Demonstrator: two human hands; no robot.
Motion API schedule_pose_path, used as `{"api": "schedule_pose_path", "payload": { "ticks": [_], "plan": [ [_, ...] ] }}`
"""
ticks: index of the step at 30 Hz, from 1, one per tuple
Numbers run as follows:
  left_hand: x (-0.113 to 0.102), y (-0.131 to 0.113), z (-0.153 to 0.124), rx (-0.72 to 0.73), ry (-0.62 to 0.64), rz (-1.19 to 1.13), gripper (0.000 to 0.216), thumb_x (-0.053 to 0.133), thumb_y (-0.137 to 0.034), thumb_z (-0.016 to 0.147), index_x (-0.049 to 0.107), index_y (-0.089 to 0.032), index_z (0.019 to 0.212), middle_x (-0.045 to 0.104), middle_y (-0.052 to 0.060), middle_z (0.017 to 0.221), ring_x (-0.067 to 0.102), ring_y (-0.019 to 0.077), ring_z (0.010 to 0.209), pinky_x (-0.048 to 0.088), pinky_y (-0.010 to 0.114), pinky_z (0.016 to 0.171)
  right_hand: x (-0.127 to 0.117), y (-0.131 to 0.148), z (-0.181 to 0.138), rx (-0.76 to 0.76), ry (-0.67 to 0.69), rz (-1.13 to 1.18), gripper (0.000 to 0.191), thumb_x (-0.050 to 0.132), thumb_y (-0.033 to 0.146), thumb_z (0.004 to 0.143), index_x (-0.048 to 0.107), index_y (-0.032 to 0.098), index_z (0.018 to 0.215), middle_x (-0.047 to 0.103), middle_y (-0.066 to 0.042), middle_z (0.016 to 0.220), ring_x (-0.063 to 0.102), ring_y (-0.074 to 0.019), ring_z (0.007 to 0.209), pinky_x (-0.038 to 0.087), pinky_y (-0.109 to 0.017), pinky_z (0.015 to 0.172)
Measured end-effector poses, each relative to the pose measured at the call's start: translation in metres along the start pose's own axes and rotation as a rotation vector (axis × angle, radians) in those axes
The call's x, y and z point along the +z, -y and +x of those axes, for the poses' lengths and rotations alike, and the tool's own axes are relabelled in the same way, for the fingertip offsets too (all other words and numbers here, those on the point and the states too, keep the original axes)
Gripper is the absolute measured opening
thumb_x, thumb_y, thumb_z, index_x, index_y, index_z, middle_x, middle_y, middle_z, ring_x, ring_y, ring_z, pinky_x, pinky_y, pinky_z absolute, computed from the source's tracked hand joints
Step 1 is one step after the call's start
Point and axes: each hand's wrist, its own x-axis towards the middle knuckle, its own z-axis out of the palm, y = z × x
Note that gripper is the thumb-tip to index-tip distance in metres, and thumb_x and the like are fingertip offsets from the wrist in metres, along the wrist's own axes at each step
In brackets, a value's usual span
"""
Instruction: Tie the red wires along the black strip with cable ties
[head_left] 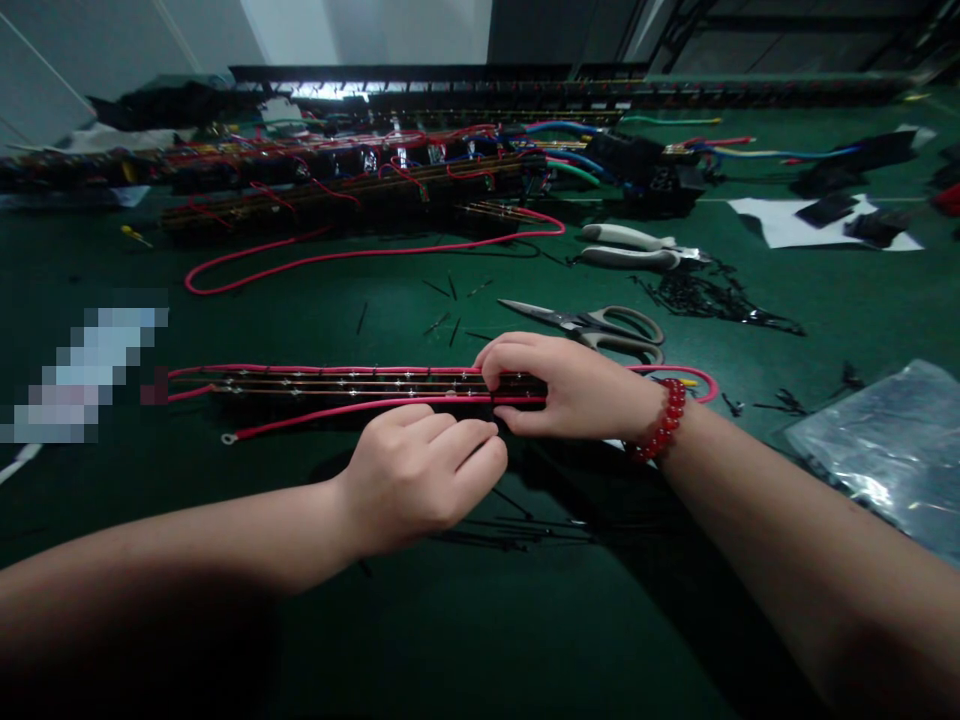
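A long, narrow strip assembly with brass-coloured rails lies across the green table. A red cable with a ring terminal runs along its near side. My right hand, with a red bead bracelet above it, is closed around the strip and cable, thumb at the near side, fingers over the far side. A thin black cable tie crosses the strip between my hands. Just nearer, my left hand is closed in a pinch at the tie's end, its fingertips partly hidden.
Beyond my right hand lie scissors and grey-handled cutters. Black cable ties lie nearer, and a dark heap sits beyond. A clear plastic bag is at right. More wired assemblies span the back; a pixelated object is at left.
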Motion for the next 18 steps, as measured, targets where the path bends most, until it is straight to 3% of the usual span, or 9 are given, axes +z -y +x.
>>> {"api": "schedule_pose_path", "payload": {
  "ticks": [18],
  "plan": [
    [0.0031, 0.0033, -0.0011, 0.003, -0.011, -0.073, 0.007, 0.061, -0.016, 0.089, 0.068, -0.015, 0.086, 0.076, 0.002, 0.089, 0.067, 0.0117, 0.069, 0.048, 0.026, 0.06, 0.0003, -0.0002, -0.0006, 0.007, -0.002, -0.013, 0.015, 0.065, 0.021, 0.077, 0.06, 0.02, 0.092, 0.062, -0.006, 0.103, 0.058, -0.0185, 0.087, 0.046, -0.031, 0.077]
  ]
}}
